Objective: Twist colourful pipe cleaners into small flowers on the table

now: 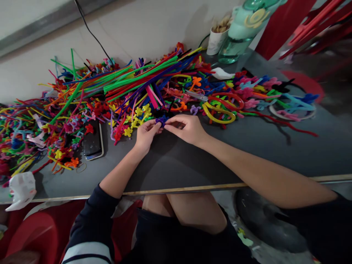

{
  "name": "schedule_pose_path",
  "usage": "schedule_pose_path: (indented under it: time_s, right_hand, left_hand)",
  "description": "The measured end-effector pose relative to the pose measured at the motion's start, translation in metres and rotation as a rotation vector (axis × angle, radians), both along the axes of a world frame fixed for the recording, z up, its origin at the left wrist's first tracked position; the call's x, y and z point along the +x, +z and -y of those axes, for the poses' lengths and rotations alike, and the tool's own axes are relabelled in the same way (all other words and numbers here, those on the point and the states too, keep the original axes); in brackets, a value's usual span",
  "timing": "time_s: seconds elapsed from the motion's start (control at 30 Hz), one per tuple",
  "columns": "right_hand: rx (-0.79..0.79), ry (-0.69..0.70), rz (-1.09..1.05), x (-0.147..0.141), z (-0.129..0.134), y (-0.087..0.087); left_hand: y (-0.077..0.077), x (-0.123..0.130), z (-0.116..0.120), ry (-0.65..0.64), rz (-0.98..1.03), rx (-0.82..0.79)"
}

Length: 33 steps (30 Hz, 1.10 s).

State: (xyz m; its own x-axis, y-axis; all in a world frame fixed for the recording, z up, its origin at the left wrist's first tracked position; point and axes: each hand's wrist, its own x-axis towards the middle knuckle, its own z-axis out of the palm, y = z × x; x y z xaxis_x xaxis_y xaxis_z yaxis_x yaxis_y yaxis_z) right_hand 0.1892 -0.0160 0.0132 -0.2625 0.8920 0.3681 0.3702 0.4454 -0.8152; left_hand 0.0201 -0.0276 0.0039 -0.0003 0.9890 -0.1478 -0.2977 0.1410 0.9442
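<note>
Between my two hands, just above the grey table (pixel 181 165), is a small dark purple-blue pipe cleaner flower (pixel 161 120). My left hand (pixel 148 134) pinches its left side with thumb and fingers. From the other side my right hand (pixel 188 127) grips it between thumb and forefinger. Part of the flower is hidden behind the fingertips. Right behind it lie yellow pipe cleaner flowers (pixel 141 112) and a long bundle of green, red and purple pipe cleaners (pixel 140 75).
Scissors (pixel 220 108) with red and yellow handles lie right of my hands. A phone (pixel 92 141) rests at the left among heaped pipe cleaner pieces. At the back right stand a paper cup (pixel 216 41) and a green bottle (pixel 238 35). Crumpled tissue (pixel 22 189) overhangs the front edge.
</note>
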Motion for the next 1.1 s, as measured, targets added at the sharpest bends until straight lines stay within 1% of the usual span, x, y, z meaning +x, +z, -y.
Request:
schedule_pose_path:
  time_s: [0.13, 0.23, 0.3, 0.47, 0.67, 0.8, 0.9, 1.0, 1.1]
  right_hand:
    - [-0.017, -0.001, 0.004, -0.0012, 0.0007, -0.0004]
    - [-0.043, 0.000, -0.012, -0.0016, 0.0002, -0.0027]
    - [-0.089, 0.011, -0.036, -0.0019, -0.0005, -0.0044]
    - [-0.220, 0.034, -0.128, -0.0018, -0.0037, -0.0063]
    - [-0.288, 0.036, -0.165, -0.0007, -0.0034, -0.0039]
    - [-0.348, 0.042, -0.192, -0.0015, -0.0014, -0.0028]
    - [-0.402, 0.055, -0.258, -0.0020, -0.0020, -0.0038]
    - [-0.420, 0.073, -0.317, -0.0017, -0.0039, -0.0055]
    - [-0.426, 0.076, -0.327, -0.0011, -0.0051, -0.0067]
  left_hand:
    - [-0.0017, 0.0012, 0.0001, -0.003, 0.059, 0.001]
    - [-0.0022, 0.0020, -0.0003, -0.049, 0.072, -0.027]
    - [-0.0017, 0.0025, -0.0003, -0.058, 0.055, -0.022]
    - [-0.0008, 0.0024, -0.0010, -0.008, -0.036, 0.008]
    - [-0.0040, 0.0004, -0.0039, 0.018, -0.017, -0.018]
    - [-0.0047, -0.0001, -0.0036, 0.006, -0.039, 0.000]
    - [-0.0049, -0.0005, -0.0027, -0.026, -0.056, 0.012]
    - [-0.0053, -0.0008, -0.0021, -0.051, -0.066, 0.016]
    - [-0.0049, -0.0012, -0.0014, -0.052, -0.096, 0.026]
